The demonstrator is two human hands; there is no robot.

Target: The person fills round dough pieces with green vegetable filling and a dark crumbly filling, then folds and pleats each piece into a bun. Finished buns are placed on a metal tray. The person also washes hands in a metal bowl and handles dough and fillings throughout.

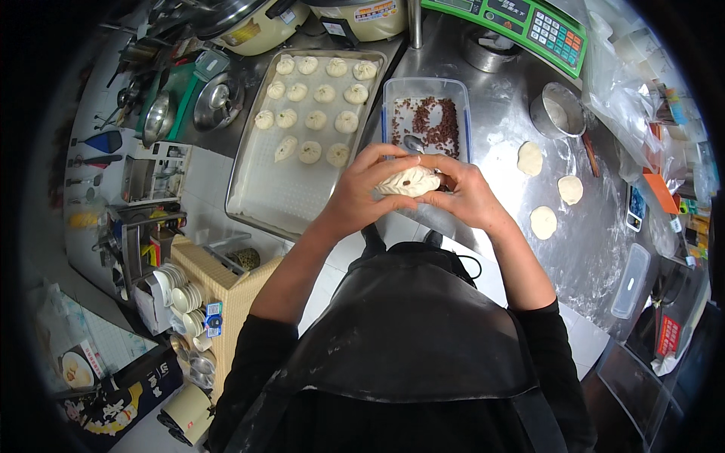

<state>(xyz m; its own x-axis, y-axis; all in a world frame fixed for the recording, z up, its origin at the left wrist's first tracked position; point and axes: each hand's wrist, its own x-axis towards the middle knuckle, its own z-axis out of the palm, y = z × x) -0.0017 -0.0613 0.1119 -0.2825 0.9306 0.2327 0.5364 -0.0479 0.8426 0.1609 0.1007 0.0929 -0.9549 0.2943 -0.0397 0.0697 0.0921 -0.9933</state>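
Observation:
Between both hands I hold a pleated, elongated dough bun point(410, 182), with a small brown bit showing on its side. My left hand point(374, 184) grips its left end and my right hand point(459, 187) its right end, thumbs along the near edge. Just beyond them is a clear plastic box point(391, 90) with dark brown diced filling point(444, 122) and a metal spoon point(413, 142). To the left, a lined metal tray point(272, 198) bears rows of pleated buns point(315, 120). Flattened dough rounds point(544, 222) lie on the floured steel table point(583, 255) at right.
A round metal tin point(558, 113) and a thin brown stick point(590, 156) lie at the right. Behind stand a green digital scale point(544, 34), a metal bowl point(490, 54) and cream cookers point(255, 28). A phone point(635, 208) and a plastic lid point(630, 281) rest near the right edge.

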